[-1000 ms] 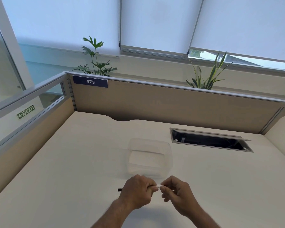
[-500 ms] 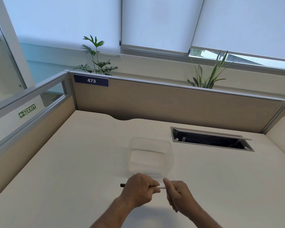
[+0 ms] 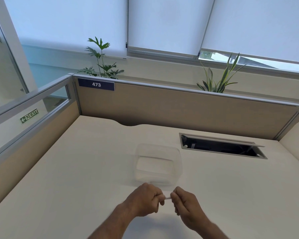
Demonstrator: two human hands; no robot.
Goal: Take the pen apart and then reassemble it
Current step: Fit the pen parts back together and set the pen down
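Observation:
Both my hands meet low in the middle of the view, just above the desk. My left hand (image 3: 146, 200) is a fist closed around the pen, which is almost wholly hidden inside it. Only a short white piece of the pen (image 3: 168, 197) shows in the gap between the hands. My right hand (image 3: 185, 203) pinches that white end with its fingertips. The pen's dark left end is out of sight behind the left hand.
A clear plastic container (image 3: 158, 165) stands on the cream desk (image 3: 76, 178) just beyond my hands. An open cable hatch (image 3: 221, 146) lies at the back right. Beige partitions (image 3: 179, 109) wall the desk at the back and left.
My hands have drawn closer together on the pen. The dark tip that stuck out left of my left hand no longer shows.

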